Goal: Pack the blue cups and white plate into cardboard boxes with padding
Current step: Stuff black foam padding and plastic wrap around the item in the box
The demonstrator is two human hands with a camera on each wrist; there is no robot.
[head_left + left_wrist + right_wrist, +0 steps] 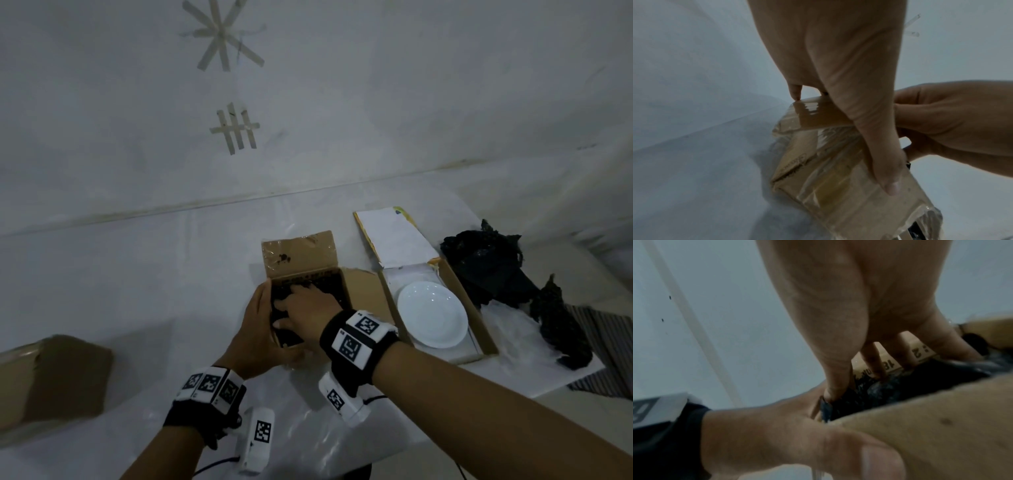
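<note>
A small cardboard box stands in the middle of the table with its far flap up and black padding inside. My left hand grips the box's left wall, its thumb lying along the taped side of the box. My right hand reaches into the box, straight fingers pressing down on the black padding. The white plate lies in a second open box to the right. No blue cup shows in any view.
A heap of black padding lies at the far right, with a smaller piece in front of it. Another cardboard box sits at the near left. A white wall rises right behind the table.
</note>
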